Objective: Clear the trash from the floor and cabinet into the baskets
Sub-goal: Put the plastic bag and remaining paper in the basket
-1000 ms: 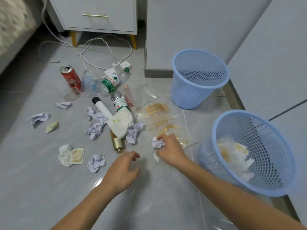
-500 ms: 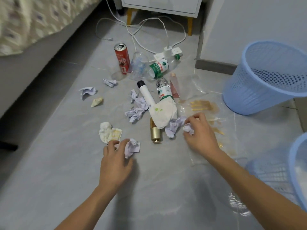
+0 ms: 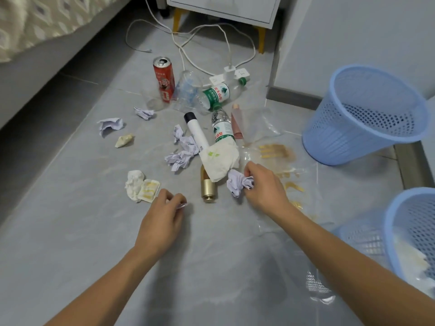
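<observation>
The right hand (image 3: 263, 184) grips a crumpled ball of pale lilac paper (image 3: 237, 182) on the smooth grey tile floor (image 3: 70, 231), just beside a gold-capped bottle (image 3: 208, 187). The left hand (image 3: 162, 220) curls its fingers round another paper scrap (image 3: 182, 205) (only a corner shows). Two blue mesh plastic baskets stand at the right: the far one (image 3: 367, 114) tilted, the near one (image 3: 412, 231) holding white waste. More crumpled paper (image 3: 181, 151) lies farther off.
</observation>
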### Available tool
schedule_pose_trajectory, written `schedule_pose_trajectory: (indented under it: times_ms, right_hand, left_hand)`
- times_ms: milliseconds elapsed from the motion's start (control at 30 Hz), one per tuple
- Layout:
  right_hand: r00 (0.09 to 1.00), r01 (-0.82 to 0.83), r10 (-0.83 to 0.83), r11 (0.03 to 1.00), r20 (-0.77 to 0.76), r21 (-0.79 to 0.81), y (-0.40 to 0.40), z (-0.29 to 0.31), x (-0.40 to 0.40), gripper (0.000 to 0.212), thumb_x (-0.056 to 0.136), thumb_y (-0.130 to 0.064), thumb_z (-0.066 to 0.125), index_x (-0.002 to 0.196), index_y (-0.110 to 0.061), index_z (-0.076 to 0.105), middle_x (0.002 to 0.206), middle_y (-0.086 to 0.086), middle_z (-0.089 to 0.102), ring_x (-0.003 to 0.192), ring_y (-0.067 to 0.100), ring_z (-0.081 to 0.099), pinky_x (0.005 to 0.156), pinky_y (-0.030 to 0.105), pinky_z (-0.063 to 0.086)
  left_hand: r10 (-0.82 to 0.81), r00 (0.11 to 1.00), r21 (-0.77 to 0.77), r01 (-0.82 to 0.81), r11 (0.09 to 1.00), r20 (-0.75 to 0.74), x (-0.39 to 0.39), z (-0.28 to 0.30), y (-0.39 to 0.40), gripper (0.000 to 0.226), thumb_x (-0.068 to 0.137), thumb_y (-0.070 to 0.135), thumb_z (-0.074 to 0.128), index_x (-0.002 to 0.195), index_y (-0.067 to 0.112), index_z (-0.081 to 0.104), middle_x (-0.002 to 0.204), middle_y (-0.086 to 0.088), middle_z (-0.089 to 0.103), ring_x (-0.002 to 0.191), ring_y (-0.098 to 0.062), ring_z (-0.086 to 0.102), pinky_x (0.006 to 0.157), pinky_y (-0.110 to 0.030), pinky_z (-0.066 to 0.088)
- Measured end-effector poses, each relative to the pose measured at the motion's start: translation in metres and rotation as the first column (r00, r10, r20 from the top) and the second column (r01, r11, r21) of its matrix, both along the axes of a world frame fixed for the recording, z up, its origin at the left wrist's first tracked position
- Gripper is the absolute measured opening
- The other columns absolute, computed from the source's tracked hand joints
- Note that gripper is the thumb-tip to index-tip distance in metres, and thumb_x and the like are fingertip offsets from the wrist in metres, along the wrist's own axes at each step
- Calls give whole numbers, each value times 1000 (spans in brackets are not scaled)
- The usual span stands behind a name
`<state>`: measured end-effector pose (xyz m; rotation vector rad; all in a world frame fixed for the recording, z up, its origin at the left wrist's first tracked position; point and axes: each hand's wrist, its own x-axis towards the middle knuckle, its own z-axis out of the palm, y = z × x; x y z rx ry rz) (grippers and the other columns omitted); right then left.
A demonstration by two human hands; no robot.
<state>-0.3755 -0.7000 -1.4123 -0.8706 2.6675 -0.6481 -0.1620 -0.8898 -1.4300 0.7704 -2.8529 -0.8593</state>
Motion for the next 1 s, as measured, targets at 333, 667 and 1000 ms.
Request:
schedule_pose_trajectory:
  times_ms: [333,667,1000]
  right_hand:
    - [941,296,-334,892,-57,-341,142,185,34,25,80,-9,72,87,-21,51,73,-2,58,68,18,51,58,31,39]
    - [779,623,-622,782,-77,-21,336,200,42,41,73,-28,82,100,-28,52,95,-5,65,85,22,64,71,41,52]
    - [854,505,-515,856,-78,-112,271,222,50,28,84,-31,74,111,-34,63,109,-15,66,92,6,65,83,32,54]
  left_hand:
    - [-233,836,192,367,910,-496,-102,176,138,15,100,13,61,113,16,68,106,1,53,99,14,53,82,2,35]
    - [-752,646,-33,755,654,-130,-169,195,324,51,91,47,61,140,40,49,125,7,54,112,-20,60,85,-41,55]
    - [-481,854,-50,481,875,-200,-148,168,213,15,89,39,58,100,32,66,88,15,63,88,-12,60,70,-33,49]
